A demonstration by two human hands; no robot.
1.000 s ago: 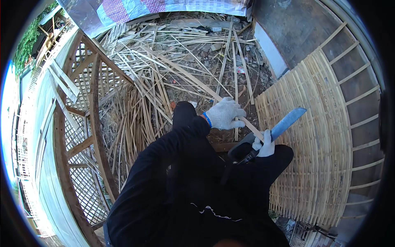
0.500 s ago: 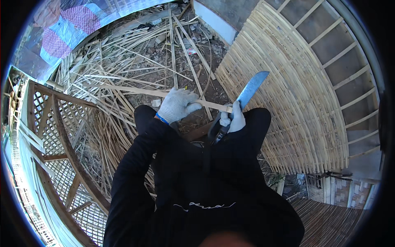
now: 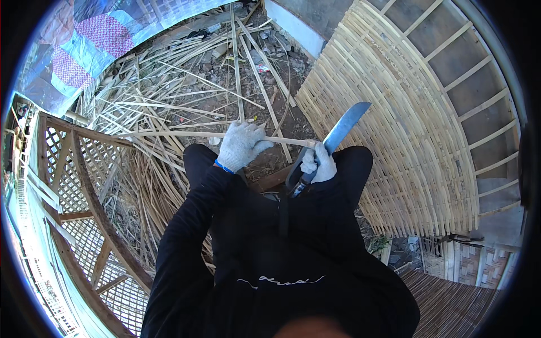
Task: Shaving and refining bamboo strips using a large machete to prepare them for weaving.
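Observation:
My left hand [image 3: 242,147], in a white knit glove with a blue cuff edge, is closed round a long, thin bamboo strip [image 3: 186,134]. The strip runs left from there, and its right end reaches my other hand. My right hand [image 3: 322,165], gloved the same way, grips a large broad-bladed knife [image 3: 347,125] in front of my right knee. Its blade points up and to the right, while the dark handle slants down toward my lap. The strip's right end lies against the right-hand fingers beside the blade; the exact contact is hard to make out.
Loose bamboo strips [image 3: 163,107] litter the ground ahead, with a thicker bundle [image 3: 152,188] by my left leg. A large slatted bamboo panel [image 3: 394,124] leans at the right. At the left stands a wooden lattice frame [image 3: 93,208]. A patterned sheet [image 3: 104,34] hangs at upper left.
The bamboo strip has turned to show a narrower side, and its left end has come nearer. The knife blade has tipped slightly to the right. Both hands stay almost in place.

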